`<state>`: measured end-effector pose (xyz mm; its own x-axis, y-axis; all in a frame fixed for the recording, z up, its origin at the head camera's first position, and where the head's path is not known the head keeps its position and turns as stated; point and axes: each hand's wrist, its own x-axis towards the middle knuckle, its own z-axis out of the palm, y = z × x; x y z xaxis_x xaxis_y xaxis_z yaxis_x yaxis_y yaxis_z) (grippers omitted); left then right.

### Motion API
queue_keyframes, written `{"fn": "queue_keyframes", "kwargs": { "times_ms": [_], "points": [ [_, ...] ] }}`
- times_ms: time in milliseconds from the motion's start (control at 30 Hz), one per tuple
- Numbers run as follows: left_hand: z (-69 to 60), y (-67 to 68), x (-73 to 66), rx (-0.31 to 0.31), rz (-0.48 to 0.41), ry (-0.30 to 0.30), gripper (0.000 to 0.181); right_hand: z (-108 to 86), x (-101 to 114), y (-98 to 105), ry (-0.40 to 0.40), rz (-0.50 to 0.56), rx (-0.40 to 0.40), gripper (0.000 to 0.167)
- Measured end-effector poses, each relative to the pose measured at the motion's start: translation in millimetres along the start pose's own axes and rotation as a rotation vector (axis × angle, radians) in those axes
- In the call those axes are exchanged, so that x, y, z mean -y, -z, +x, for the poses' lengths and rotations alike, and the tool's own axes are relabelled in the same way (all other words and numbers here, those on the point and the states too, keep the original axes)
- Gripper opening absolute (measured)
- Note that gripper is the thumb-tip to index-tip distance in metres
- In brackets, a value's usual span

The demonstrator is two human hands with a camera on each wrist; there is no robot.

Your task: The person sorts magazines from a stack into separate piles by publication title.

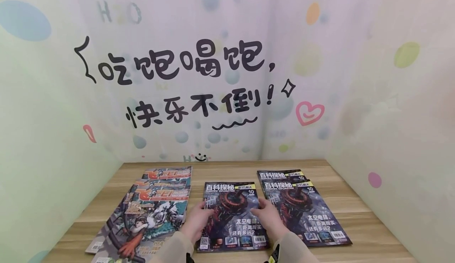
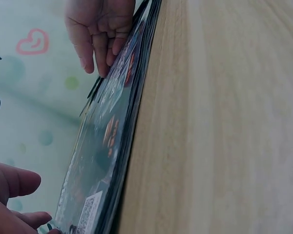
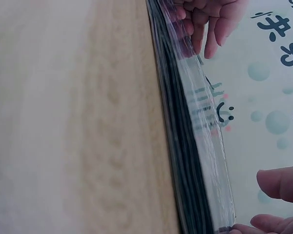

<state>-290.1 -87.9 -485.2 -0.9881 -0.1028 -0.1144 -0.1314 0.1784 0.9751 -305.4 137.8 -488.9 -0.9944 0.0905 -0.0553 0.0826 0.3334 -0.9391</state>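
A pile of dark science magazines (image 1: 232, 219) in clear plastic lies on the table between my hands. Several layers show along its edge (image 3: 178, 146) in the right wrist view. At the pile's left side is my left hand (image 1: 199, 220), its fingertips at the edge and its thumb raised off the cover. Opposite it, my right hand (image 1: 271, 217) has its fingers at the right edge, thumb apart from them. Straight, loosely spread fingers of the right hand (image 2: 105, 31) appear in the left wrist view; neither hand visibly pinches the pile.
Two overlapping magazines (image 1: 307, 215) with the same cover lie close on the right. To the left, several comic magazines (image 1: 153, 219) are fanned out. The wooden table (image 1: 224, 170) meets a printed curtain wall (image 1: 199, 144) behind and pale walls at both sides.
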Motion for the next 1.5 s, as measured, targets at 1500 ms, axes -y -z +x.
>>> {"fn": "queue_keyframes", "kwargs": {
  "times_ms": [1500],
  "points": [
    [9.5,13.3,16.2,0.175,-0.42,0.079,0.064,-0.8,0.6,-0.3,-0.038,0.068,0.018,0.062]
  ]
}}
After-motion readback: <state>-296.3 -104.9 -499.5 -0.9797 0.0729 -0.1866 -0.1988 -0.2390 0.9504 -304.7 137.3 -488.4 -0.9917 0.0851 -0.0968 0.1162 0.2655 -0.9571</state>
